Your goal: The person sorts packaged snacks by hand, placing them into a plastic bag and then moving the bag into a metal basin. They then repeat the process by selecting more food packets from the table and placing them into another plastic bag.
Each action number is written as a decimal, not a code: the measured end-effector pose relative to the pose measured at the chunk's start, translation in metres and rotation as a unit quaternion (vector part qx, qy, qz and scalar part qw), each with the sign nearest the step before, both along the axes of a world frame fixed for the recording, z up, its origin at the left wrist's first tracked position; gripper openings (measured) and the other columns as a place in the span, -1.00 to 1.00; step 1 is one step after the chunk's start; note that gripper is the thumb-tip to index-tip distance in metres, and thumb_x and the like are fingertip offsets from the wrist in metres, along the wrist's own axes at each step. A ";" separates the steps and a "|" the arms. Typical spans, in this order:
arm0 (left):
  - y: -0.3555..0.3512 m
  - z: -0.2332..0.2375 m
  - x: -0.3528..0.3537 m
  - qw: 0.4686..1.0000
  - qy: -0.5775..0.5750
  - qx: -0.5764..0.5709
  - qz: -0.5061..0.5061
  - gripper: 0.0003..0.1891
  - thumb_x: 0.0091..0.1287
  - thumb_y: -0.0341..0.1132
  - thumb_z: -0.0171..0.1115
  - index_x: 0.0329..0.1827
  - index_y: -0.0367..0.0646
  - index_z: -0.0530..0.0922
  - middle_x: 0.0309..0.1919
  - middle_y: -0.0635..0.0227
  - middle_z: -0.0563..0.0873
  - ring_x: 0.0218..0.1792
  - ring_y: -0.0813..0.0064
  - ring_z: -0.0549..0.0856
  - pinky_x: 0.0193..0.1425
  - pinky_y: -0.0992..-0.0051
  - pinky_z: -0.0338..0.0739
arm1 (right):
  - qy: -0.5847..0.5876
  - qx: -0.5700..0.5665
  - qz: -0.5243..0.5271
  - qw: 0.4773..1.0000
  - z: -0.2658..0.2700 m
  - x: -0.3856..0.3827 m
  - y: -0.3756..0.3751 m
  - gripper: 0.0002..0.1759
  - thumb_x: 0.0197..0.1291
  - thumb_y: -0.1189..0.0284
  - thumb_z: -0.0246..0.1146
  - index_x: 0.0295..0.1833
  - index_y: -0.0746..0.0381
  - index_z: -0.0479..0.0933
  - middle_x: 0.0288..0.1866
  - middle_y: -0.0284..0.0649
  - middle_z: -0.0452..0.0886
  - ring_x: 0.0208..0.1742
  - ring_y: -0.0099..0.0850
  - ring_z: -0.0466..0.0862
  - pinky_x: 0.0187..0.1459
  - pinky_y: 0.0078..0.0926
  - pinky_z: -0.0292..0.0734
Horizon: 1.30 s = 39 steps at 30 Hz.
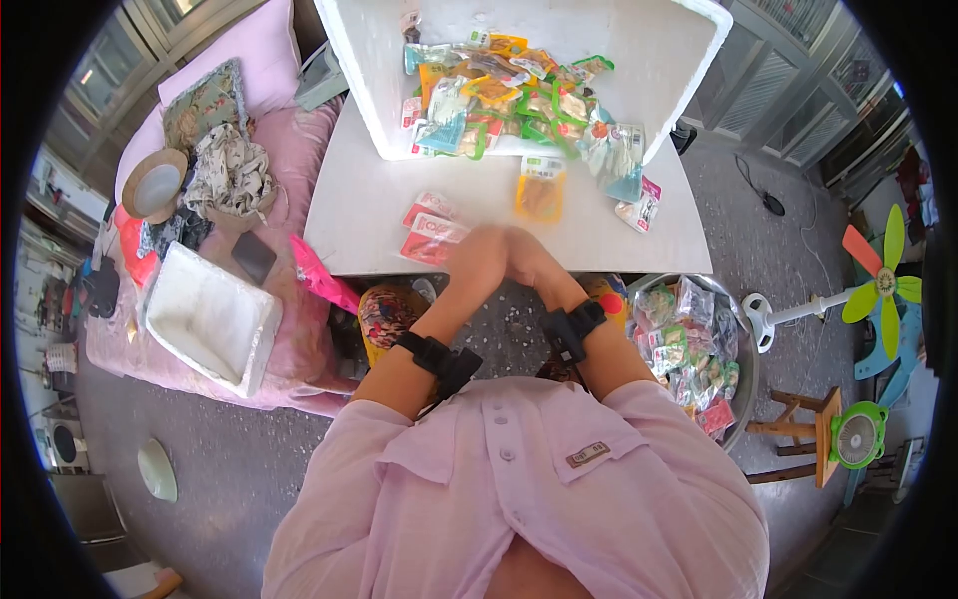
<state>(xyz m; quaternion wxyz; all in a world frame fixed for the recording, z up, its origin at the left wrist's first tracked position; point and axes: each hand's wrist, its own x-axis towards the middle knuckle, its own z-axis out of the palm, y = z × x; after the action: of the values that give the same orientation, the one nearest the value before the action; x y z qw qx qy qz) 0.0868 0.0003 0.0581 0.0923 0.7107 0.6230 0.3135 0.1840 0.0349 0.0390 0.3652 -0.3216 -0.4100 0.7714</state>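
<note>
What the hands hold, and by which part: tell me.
No held thing shows: the left hand and right hand meet, blurred; whether they hide something small cannot be told.

The counter (349,220) offered a bare stretch left of the red-and-white packets (432,242), and another between them and the yellow packet (540,192). Just right of that packet, a narrower gap ran towards the clear-and-blue pouch (621,165), which lay across the near rim of the foam box (387,95). A small white-and-red packet (641,208) blocked part of the right side, with open surface beyond it. The box's left and right walls barred sideways entry; its open face allowed passage from the near side, over heaped packets (499,95). Below the counter's right near edge stood a filled metal basin (750,374).
</note>
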 end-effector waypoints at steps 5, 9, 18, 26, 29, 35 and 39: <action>0.006 -0.012 -0.013 0.997 -0.028 0.078 -0.005 -0.86 0.11 -0.33 -0.09 -0.41 -0.21 0.39 -0.44 0.11 0.50 -0.36 0.11 0.49 -0.32 0.23 0.35 | 0.015 -0.041 0.046 0.998 0.021 -0.006 -0.002 -0.81 0.05 0.49 -0.01 -0.20 0.32 0.37 -0.26 -0.21 0.47 -0.30 -0.42 0.51 -0.35 -0.49 0.47; 0.008 -0.022 -0.021 0.996 -0.049 0.068 0.001 -0.85 0.12 -0.32 -0.08 -0.36 -0.20 0.41 -0.44 0.12 0.51 -0.35 0.11 0.50 -0.32 0.26 0.37 | -0.159 -0.021 0.103 0.982 0.025 0.014 0.014 -0.81 -0.02 0.44 0.05 -0.26 0.29 0.39 -0.40 -0.25 0.48 -0.42 -0.51 0.51 -0.45 -0.63 0.43; 0.018 -0.044 -0.021 0.990 -0.069 0.120 0.004 -0.92 0.08 -0.38 -0.03 -0.45 -0.20 0.38 -0.53 0.12 0.49 -0.46 0.10 0.49 -0.40 0.23 0.36 | -0.194 0.286 -0.082 0.935 -0.039 0.033 0.150 -0.89 -0.06 0.46 0.05 -0.39 0.26 0.38 -0.54 -0.26 0.43 -0.51 -0.48 0.51 -0.61 -0.60 0.38; 0.013 -0.042 -0.025 0.997 -0.060 0.046 -0.010 -0.92 0.06 -0.39 -0.02 -0.44 -0.20 0.41 -0.53 0.11 0.50 -0.47 0.09 0.50 -0.40 0.26 0.37 | -0.258 0.211 -0.168 0.928 -0.045 -0.014 0.205 -0.95 -0.04 0.54 0.01 -0.45 0.28 0.37 -0.61 -0.26 0.40 -0.44 -0.46 0.52 -0.60 -0.53 0.32; 0.013 -0.041 -0.025 0.997 -0.065 0.038 -0.009 -0.91 0.06 -0.39 -0.01 -0.43 -0.20 0.42 -0.52 0.12 0.50 -0.47 0.10 0.50 -0.40 0.27 0.37 | -0.346 0.372 -0.197 0.838 -0.058 -0.020 0.218 -0.94 -0.15 0.52 0.10 -0.49 0.28 0.42 -0.60 -0.24 0.44 -0.53 -0.44 0.52 -0.59 -0.54 0.37; 0.012 -0.044 -0.024 0.996 -0.075 0.058 0.000 -0.92 0.06 -0.40 0.00 -0.43 -0.21 0.42 -0.53 0.13 0.50 -0.47 0.11 0.51 -0.42 0.27 0.38 | -0.272 0.208 -0.241 0.908 -0.009 -0.031 0.189 -0.88 -0.30 0.53 0.16 -0.51 0.30 0.44 -0.58 -0.20 0.47 -0.51 -0.42 0.49 -0.46 -0.51 0.38; 0.012 -0.042 -0.023 0.995 -0.081 0.063 -0.002 -0.92 0.06 -0.40 0.00 -0.42 -0.21 0.41 -0.54 0.12 0.50 -0.48 0.10 0.50 -0.43 0.27 0.37 | -0.306 0.254 -0.351 0.848 -0.002 -0.044 0.185 -0.87 -0.29 0.54 0.15 -0.48 0.29 0.43 -0.60 -0.21 0.45 -0.53 -0.44 0.48 -0.49 -0.56 0.35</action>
<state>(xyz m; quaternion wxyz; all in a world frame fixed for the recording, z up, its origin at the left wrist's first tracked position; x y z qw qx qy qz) 0.0634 0.0125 0.0162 0.0979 0.6890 0.5907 0.4085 0.1404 0.2202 0.0373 0.5364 -0.5602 -0.5424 0.3229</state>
